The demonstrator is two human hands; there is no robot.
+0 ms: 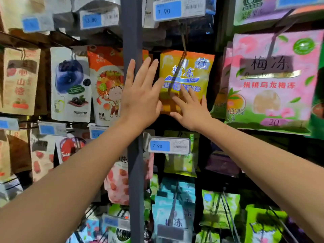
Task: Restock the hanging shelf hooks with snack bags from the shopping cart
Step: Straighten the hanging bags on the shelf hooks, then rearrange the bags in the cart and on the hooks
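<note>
Left fingers (pixel 146 67): I am holding them straight and spread, gripping nothing; the inner ones are lying against the left edge of the yellow snack bag (pixel 190 67), the outer ones over the grey upright post (pixel 133 32).
Right fingers (pixel 185 94): I am laying them flat and relaxed on the bag's lower half, curled round nothing.
Left hand (pixel 140 97): it is reaching up from the lower left, half across the post.
Right hand (pixel 192 111): it is sitting squarely below the bag's middle (the nearer of the two to the pack, I judge).
Bag's position: it is hanging just ahead of my fingertips, long axis upright, top edge under the hook (pixel 183 42).
Coming move: I am judging that a flat push back along the hook is what counts, so the bag's face must stay square to my palms.
Rack: packs are hanging close on both sides, a pink bag (pixel 273 76) just beside on the right, a price tag (pixel 169 146) under my wrists.
Cart: it is not showing.
</note>
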